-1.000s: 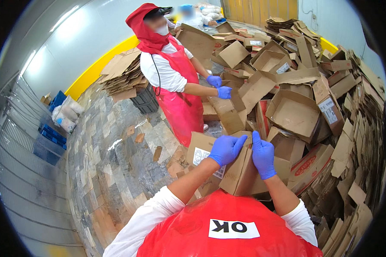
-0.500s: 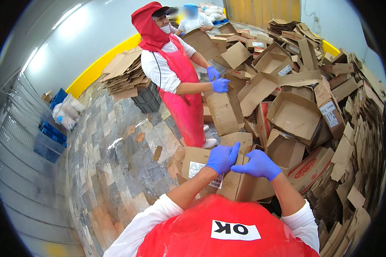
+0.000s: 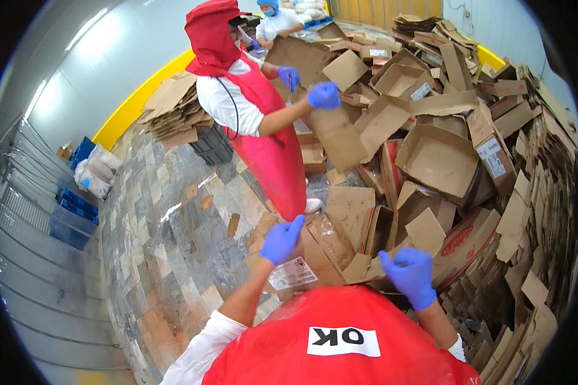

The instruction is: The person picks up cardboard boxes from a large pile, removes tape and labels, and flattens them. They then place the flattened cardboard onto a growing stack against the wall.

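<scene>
A brown cardboard box (image 3: 321,247) with a white label (image 3: 293,274) sits right in front of my red apron, its panels spread apart. My left hand (image 3: 281,242), in a blue glove, is closed on the box's left side with the thumb up; the other fingers are partly hidden. At the right end of the box, beside a loose flap (image 3: 426,232), my right hand (image 3: 410,277) has its fingers curled and its thumb raised. What its fingers grip is partly hidden, but a strip of the box's cardboard runs up to it.
Opened boxes (image 3: 438,163) lie heaped ahead and right. Flattened cardboard (image 3: 520,224) is stacked along the right. A co-worker in a red apron (image 3: 263,151) handles a cardboard piece (image 3: 338,138) ahead-left; another person (image 3: 279,24) stands farther back. A grey crate (image 3: 213,146) holds flat cardboard.
My hands have moved apart, left hand leftward and right hand rightward and down, and the box has spread between them. The co-worker has raised their hands from the cardboard piece's earlier position.
</scene>
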`<action>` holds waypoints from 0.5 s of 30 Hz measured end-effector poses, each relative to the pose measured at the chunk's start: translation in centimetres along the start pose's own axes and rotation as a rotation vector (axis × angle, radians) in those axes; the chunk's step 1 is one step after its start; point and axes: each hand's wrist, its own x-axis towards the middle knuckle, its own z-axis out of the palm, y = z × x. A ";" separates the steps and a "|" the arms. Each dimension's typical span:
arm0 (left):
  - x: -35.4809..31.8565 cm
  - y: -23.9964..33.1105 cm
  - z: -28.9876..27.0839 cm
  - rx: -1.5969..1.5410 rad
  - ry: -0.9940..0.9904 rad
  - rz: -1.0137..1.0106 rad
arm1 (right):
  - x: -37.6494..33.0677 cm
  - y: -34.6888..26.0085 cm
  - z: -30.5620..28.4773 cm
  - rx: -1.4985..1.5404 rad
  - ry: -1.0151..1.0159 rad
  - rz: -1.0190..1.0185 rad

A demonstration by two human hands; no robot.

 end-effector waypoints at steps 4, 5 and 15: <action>-5.0 1.1 -7.2 -0.003 -0.526 0.430 | -2.0 1.7 -1.8 -0.046 -0.049 0.139; -6.7 1.1 -7.5 -0.011 -0.525 0.504 | -2.1 1.8 -2.0 -0.028 -0.036 0.158; -5.8 5.1 -3.3 0.163 -0.133 0.716 | 1.4 4.1 -3.8 -0.169 0.268 0.271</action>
